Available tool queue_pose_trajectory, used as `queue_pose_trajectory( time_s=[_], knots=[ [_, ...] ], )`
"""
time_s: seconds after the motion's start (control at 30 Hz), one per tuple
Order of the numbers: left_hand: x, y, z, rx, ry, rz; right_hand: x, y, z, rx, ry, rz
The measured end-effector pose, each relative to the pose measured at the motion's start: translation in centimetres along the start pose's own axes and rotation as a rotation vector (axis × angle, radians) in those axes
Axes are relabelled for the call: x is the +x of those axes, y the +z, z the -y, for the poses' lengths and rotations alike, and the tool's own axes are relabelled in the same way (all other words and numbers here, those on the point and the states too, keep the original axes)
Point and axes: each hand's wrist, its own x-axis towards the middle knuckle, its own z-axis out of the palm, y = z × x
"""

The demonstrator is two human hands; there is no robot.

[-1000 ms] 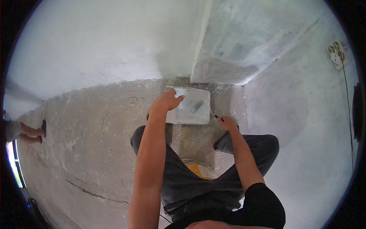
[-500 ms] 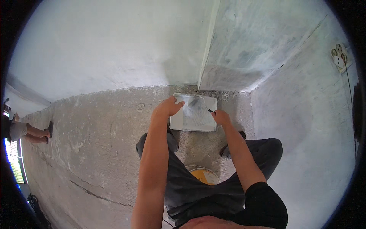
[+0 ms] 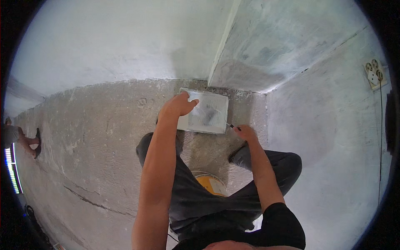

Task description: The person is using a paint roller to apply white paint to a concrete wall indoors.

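Observation:
A white rectangular paint tray with a ribbed surface lies on the floor by the foot of the wall. My left hand is closed on its far left edge, thumb stretched over the top and the other fingers partly hidden. Just off the tray's near right side, my right hand is wrapped round the dark handle of a paint roller. Its thin metal rod points toward the tray; the roller's head does not stand out against the white surface.
Between my legs stands a yellow-and-white bucket. Pale walls meet in a corner ahead and to the right. A socket block with a hanging cable is on the right wall. Another person's legs show far left; the rough floor is cracked.
My right hand has drawn the roller handle a little away from the tray's right edge. My left hand keeps its hold. The view has shifted, and the other person is farther toward the left rim.

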Motion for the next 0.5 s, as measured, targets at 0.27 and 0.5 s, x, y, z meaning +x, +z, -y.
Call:
queue_pose_trajectory(
  time_s=[0.27,0.5],
  knots=[
    [0.1,-1.1,1.3,-0.014,-0.067,0.039,5.7,-0.3,9.8,-0.118,-0.138,-0.156],
    [0.4,-1.3,1.9,-0.008,-0.085,0.056,5.8,1.6,12.7,-0.146,-0.151,-0.233]
  ],
)
